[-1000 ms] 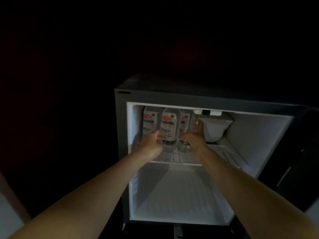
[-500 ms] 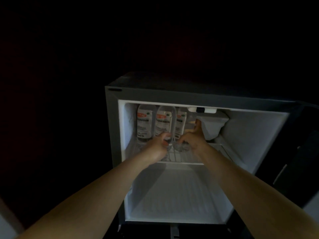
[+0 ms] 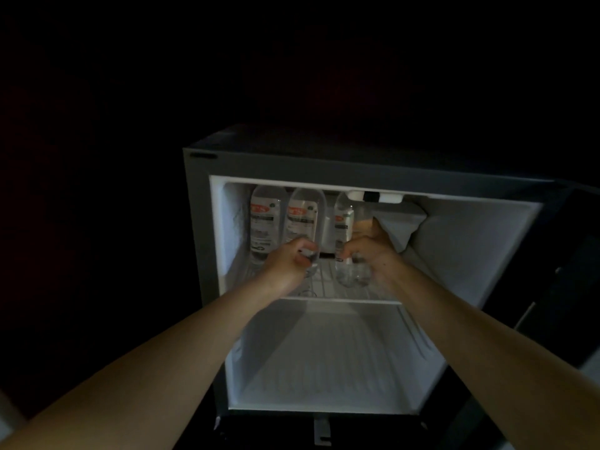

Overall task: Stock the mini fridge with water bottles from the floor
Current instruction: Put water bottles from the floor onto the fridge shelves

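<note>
We reach both forearms across the lower compartment of the open mini fridge [image 3: 357,172] to its wire shelf [image 3: 324,284]. Near the shelf's front, our left hand [image 3: 285,263] curls its fingers round the base of the second bottle [image 3: 303,219], and our right hand [image 3: 373,251] grasps the third bottle [image 3: 343,222]. The first bottle [image 3: 267,222] stands upright at the shelf's left end. A white housing [image 3: 399,224] sits above the shelf's right end.
</note>
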Available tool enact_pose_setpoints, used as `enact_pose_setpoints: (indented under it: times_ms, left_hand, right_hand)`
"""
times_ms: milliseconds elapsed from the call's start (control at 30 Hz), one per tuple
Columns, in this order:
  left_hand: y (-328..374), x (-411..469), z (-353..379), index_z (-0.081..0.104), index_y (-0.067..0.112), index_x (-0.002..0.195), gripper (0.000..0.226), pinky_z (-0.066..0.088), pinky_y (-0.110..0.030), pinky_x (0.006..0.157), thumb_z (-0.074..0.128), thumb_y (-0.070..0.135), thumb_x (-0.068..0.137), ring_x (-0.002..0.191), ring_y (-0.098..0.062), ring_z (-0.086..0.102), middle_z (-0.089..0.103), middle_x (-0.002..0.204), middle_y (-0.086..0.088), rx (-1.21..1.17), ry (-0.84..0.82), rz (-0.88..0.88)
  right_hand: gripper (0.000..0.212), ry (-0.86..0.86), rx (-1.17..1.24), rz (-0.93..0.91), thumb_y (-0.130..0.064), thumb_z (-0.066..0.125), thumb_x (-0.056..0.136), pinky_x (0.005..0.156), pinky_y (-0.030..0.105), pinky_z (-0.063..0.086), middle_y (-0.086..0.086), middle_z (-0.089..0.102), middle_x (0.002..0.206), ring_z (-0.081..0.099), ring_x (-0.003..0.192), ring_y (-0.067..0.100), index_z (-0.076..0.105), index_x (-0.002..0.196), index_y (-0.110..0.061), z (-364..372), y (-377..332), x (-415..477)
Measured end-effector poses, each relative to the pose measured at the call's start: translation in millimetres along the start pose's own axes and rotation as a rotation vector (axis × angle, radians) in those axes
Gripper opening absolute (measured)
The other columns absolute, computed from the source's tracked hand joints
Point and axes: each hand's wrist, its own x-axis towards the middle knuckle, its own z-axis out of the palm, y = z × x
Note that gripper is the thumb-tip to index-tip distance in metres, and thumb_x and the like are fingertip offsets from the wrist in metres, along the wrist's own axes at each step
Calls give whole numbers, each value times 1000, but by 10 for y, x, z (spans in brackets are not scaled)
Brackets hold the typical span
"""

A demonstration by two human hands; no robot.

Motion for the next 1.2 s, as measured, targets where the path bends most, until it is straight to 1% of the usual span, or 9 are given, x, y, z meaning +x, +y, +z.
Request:
enact_pose_setpoints:
  times_ms: [67, 167, 300, 400, 533, 633, 800, 967, 1200]
  left_hand:
    - [-4, 15, -5, 60, 10, 119, 33, 40, -24, 85, 44, -2, 92, 114, -26, 57, 63, 122, -12, 6, 4, -3]
    - [-15, 26, -14, 60, 10, 117, 34, 40, -25, 80, 45, -5, 90, 108, -26, 60, 65, 113, -14, 19, -8, 6]
    - [-44, 40, -21, 58, 9, 114, 32, 40, -25, 67, 44, -4, 90, 93, -23, 58, 63, 97, -12, 61, 25, 41]
    - [-52, 49, -1, 55, 12, 118, 36, 40, -20, 62, 44, -6, 89, 90, -18, 56, 61, 97, -7, 73, 27, 47]
    - [1, 9, 7, 55, 10, 118, 35, 41, -26, 76, 42, -6, 89, 99, -24, 58, 65, 110, -12, 60, 57, 28]
    - [-6, -11, 11, 59, 7, 115, 34, 42, -29, 83, 39, -5, 90, 110, -30, 58, 64, 117, -15, 59, 80, 0]
    - [-88, 0, -4, 62, 8, 111, 31, 42, -27, 89, 41, -1, 91, 110, -25, 58, 62, 120, -11, 99, 50, -46]
    - [-95, -71, 5, 60, 8, 114, 31, 42, -29, 94, 37, 0, 94, 113, -25, 55, 59, 123, -12, 120, 10, -65]
    - [-31, -138, 102, 53, 4, 127, 39, 41, -34, 102, 35, -5, 92, 120, -28, 51, 53, 130, -15, 188, -88, -49]
  right_hand:
    - [78, -31, 12, -13, -1, 71, 40, 64, 32, 55, 11, 67, 107, 64, 101, 28, 56, 116, -7, 88, 2, 25]
    - [71, -28, 103, -18, 10, 66, 50, 56, 24, 51, 12, 66, 110, 63, 102, 28, 54, 118, -7, 208, 16, 80]
    - [86, -54, 91, -56, 2, 68, 37, 67, 36, 59, 12, 63, 115, 61, 108, 28, 50, 121, -11, 270, 17, 114]
    - [69, -48, 157, -41, 21, 59, 57, 60, 30, 53, 7, 60, 111, 58, 104, 25, 42, 114, -13, 263, -25, 8]
    - [65, -14, 199, -14, 28, 42, 64, 52, 23, 45, 6, 56, 105, 55, 104, 27, 40, 107, -19, 255, -52, -80]
    - [61, -1, 207, 16, 28, 38, 65, 46, 21, 46, 2, 55, 100, 55, 91, 19, 41, 107, -17, 259, -79, -121]
    - [55, -6, 193, 22, 26, 34, 69, 61, 27, 48, 3, 54, 102, 51, 98, 21, 39, 105, -15, 275, 58, -146]
    - [66, -25, 159, 49, 26, 38, 70, 59, 22, 44, 4, 50, 114, 49, 106, 21, 36, 125, -11, 319, 186, -191]
    - [55, -31, 47, 34, 22, 44, 74, 58, 26, 45, 7, 50, 113, 49, 97, 18, 35, 118, -9, 272, 192, -268]
